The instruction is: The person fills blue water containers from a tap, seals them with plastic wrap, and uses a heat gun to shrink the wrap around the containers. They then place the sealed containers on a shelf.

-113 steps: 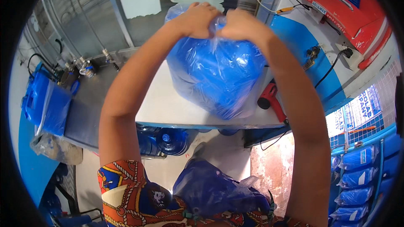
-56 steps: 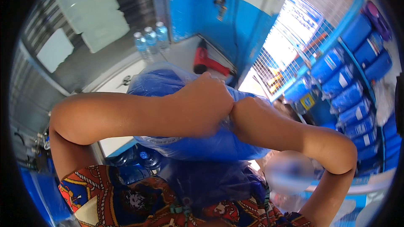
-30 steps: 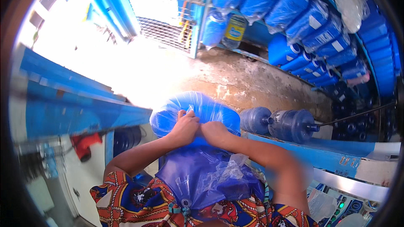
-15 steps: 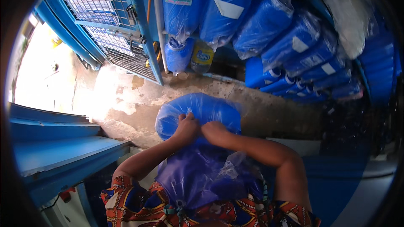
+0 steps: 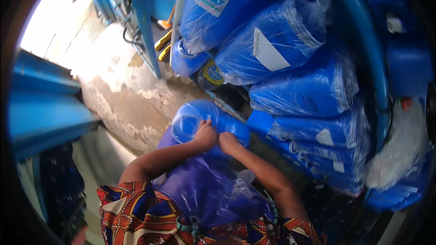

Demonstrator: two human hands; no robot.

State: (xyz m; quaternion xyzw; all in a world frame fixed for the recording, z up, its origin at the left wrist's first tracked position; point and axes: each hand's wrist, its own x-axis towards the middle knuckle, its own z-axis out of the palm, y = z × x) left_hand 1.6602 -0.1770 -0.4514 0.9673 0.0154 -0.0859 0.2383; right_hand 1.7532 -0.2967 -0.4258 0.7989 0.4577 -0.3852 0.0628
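A blue plastic container (image 5: 185, 126) wrapped in a clear plastic bag lies in front of me, against my purple plastic apron (image 5: 195, 183). My left hand (image 5: 205, 136) is closed on the bag over the container's middle, its fingers bent and pressed together. Just to its right, my right hand (image 5: 230, 143) is also closed, pinching the same bag. A small gap parts the two hands. My fingers hide most of the plastic between them.
Several bagged blue containers (image 5: 302, 84) are stacked on the right behind a blue metal post (image 5: 381, 63). A bottle with a yellow label (image 5: 211, 73) stands near a mesh gate. Blue metal ledges (image 5: 50, 109) lie on the left, by a worn concrete floor (image 5: 122, 90).
My view has turned and shifted right, so the stacked containers look nearer and the gate slides out at the upper left. Both hands stay on the bag.
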